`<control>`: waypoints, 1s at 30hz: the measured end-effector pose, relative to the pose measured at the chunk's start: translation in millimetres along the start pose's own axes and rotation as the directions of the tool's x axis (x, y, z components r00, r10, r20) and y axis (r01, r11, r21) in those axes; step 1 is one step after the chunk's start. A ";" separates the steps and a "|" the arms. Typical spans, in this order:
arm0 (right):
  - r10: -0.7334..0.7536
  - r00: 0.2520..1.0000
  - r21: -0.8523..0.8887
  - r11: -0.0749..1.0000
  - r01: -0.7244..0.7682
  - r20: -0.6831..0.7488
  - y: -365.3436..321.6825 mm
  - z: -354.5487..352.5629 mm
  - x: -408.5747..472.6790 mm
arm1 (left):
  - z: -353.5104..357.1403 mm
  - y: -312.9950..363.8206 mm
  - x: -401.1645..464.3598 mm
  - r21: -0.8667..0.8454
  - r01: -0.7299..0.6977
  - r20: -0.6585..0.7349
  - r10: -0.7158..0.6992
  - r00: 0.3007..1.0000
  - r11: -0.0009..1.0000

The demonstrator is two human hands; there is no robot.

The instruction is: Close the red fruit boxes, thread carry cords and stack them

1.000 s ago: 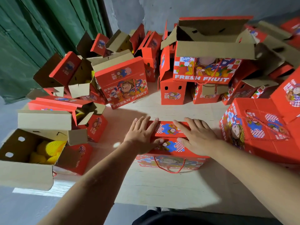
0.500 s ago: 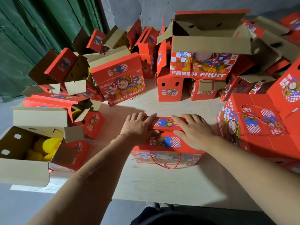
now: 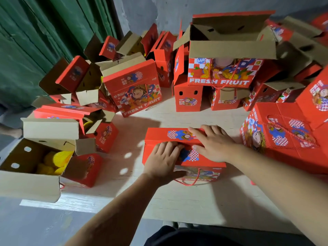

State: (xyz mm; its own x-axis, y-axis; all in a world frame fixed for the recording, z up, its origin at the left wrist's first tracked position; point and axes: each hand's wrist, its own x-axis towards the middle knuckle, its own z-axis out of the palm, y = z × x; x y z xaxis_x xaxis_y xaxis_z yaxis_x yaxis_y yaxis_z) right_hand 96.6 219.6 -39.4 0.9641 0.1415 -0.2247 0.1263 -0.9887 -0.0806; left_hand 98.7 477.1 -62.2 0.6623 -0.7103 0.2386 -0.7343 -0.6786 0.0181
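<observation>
I watched from the head view as both hands worked on one red fruit box that stood on the pale desk, a little in from its near edge and about midway along it. The left hand lay on the near top flap with its fingers bent down into the seam between the two flaps; I could not tell whether they gripped anything there. The right hand lay flat, fingers straight and spread, pressing the far flap down toward the box's right end. The two hands were just beside each other, thumbs nearly meeting over the seam. A red carry cord hung in a loop from the box's near face, below the left wrist.

Toward the desk's left edge an open box showed yellow fruit inside, its brown flaps standing up. Along the far edge stood more red boxes, several with flaps open, and one large open box marked FRESH FRUIT sat on top of others. At the right edge a closed box with its cord threaded lay well apart from the right hand.
</observation>
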 end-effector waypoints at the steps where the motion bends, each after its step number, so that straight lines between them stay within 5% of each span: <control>1: -0.003 0.999 0.012 1.000 0.003 0.040 0.4 -3.5 0.8 | -1.3 2.9 0.1 0.023 0.008 0.001 -0.008 1.000 1.000; 8: -0.023 0.959 0.032 0.999 0.014 0.282 5.2 -40.0 15.6 | -1.8 13.7 -1.0 0.060 0.121 0.002 -0.121 0.993 0.991; 16: -0.019 1.000 -0.074 0.997 0.018 -0.011 -2.3 -9.9 -3.1 | 3.2 14.0 1.4 0.068 0.167 -0.023 -0.166 0.986 0.984; 22: -0.056 0.984 0.015 0.998 0.055 0.172 13.9 -28.9 14.6 | 14.2 12.6 -3.6 0.053 0.164 -0.130 -0.156 0.979 0.985; 26: -0.008 1.000 -0.048 0.999 0.007 -0.023 0.0 -9.8 -2.0 | 16.3 10.6 -2.9 -0.144 0.125 -0.181 -0.151 0.972 0.982; 30: 0.016 0.996 -0.042 0.999 -0.020 -0.093 -1.4 -4.2 -0.8 | 18.1 8.2 -1.7 -0.075 0.118 -0.118 -0.126 0.985 0.990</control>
State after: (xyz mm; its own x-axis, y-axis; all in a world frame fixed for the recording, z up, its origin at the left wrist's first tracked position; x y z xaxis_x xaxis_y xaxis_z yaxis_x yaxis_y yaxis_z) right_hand 96.7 220.7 -35.0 0.9835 0.1207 -0.1345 0.1170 -0.9925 -0.0349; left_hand 94.2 469.4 -80.0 0.7275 -0.5917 0.3473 -0.6600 -0.7418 0.1189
